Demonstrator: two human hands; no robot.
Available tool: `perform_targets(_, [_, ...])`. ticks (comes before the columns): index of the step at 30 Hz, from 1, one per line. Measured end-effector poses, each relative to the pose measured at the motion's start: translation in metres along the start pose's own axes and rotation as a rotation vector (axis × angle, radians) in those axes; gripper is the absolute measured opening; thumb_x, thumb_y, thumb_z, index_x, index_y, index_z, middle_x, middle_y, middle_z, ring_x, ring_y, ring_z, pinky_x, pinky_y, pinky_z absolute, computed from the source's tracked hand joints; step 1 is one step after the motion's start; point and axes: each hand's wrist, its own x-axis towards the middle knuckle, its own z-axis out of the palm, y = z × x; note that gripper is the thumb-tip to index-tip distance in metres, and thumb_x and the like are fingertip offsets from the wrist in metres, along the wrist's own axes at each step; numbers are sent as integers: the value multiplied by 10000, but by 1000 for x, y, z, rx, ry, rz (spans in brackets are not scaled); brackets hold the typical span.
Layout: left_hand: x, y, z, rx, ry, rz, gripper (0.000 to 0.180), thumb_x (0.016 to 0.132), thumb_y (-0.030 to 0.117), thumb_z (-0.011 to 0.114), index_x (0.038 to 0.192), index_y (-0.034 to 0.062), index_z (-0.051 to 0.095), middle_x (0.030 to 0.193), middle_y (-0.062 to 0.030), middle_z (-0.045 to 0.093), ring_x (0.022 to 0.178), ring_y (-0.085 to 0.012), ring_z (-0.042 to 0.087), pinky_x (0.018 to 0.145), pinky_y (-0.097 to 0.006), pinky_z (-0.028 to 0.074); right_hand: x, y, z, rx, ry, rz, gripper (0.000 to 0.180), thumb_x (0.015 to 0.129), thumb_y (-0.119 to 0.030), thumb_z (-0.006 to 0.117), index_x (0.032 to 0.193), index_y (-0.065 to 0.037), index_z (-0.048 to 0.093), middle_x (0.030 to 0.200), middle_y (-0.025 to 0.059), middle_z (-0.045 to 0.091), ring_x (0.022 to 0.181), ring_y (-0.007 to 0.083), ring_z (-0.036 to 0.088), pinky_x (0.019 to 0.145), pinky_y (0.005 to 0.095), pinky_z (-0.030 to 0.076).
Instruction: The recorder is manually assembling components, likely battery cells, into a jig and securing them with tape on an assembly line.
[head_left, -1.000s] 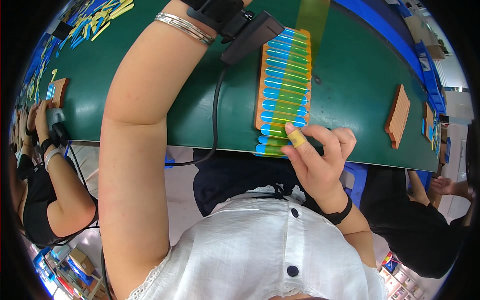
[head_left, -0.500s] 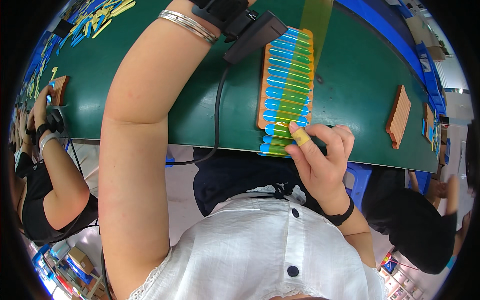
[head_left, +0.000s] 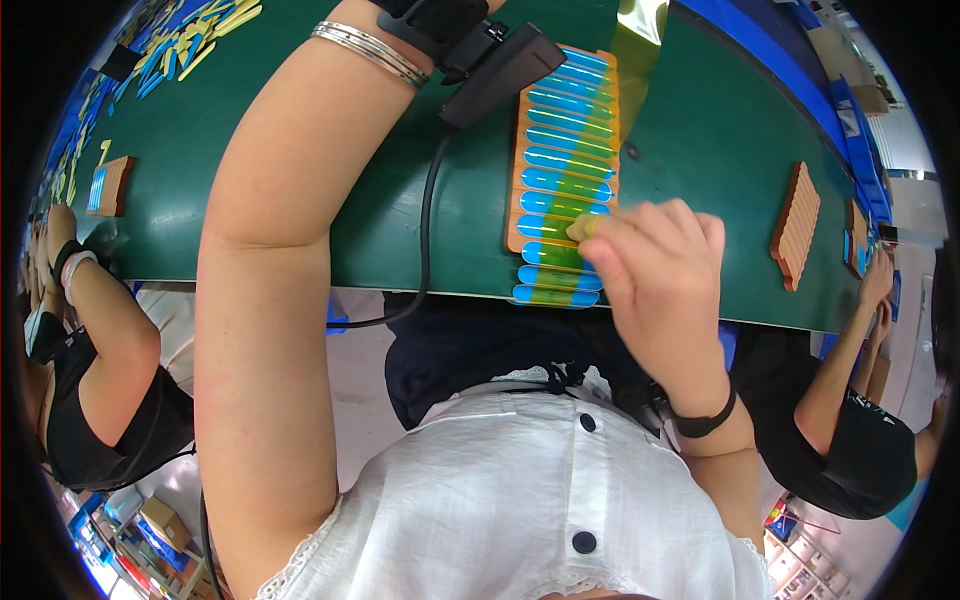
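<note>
A wooden grooved board (head_left: 514,215) lies across the table edge side, holding a row of blue flat sticks (head_left: 545,180). Over the sticks runs a strip of clear yellow tape (head_left: 575,180), and its upper length (head_left: 638,75) leads off past the board to the top edge of the picture. My right hand (head_left: 665,280) is curled, the yellow-wrapped fingertip pressing on the tape near the board's near end; nothing shows between its fingers. My left arm reaches up past the board's left side, the hand itself beyond the top edge.
A black device (head_left: 505,70) with a cable (head_left: 430,220) sits on my left wrist. Loose blue and yellow sticks (head_left: 200,40) are heaped at the far left. Another grooved board (head_left: 797,225) lies at the right. People work on both sides.
My right hand has turned over and curled its fingers, its fingertip moving slightly up along the tape. The board has shifted slightly left; the upper tape length now twists and shines.
</note>
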Motion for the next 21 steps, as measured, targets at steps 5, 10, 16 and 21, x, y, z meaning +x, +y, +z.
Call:
perform_targets(5, [-8,1,0,70,-29,-56,581,888,608,479,914,73,705,852,-31,609,864,-185,477,983,-469,266,23,12,-4,343,-179,155,261,961,-273,576,856,-77,714,736,79,649,698,273,618,644,387,397])
perform_targets(10, [-18,9,15,108,135,-170,643,905,623,431,990,52,714,956,-61,585,965,-226,441,1071,-531,197,34,10,-1,580,-248,426,350,1007,-267,545,908,22,715,563,27,522,553,85,507,511,253,395])
perform_targets(16, [-25,8,18,149,258,-188,672,952,610,343,1093,63,707,1184,-132,505,1090,-285,384,1121,-565,131,54,23,8,457,-170,385,377,1008,-299,539,907,19,715,548,9,492,534,72,481,529,255,397])
perform_targets(21, [-11,-4,-1,159,213,-237,673,990,589,262,1082,94,709,1200,-136,508,1135,-294,403,1104,-583,158,77,33,14,352,-174,408,440,981,-371,505,835,-33,745,734,147,688,700,313,669,688,393,520])
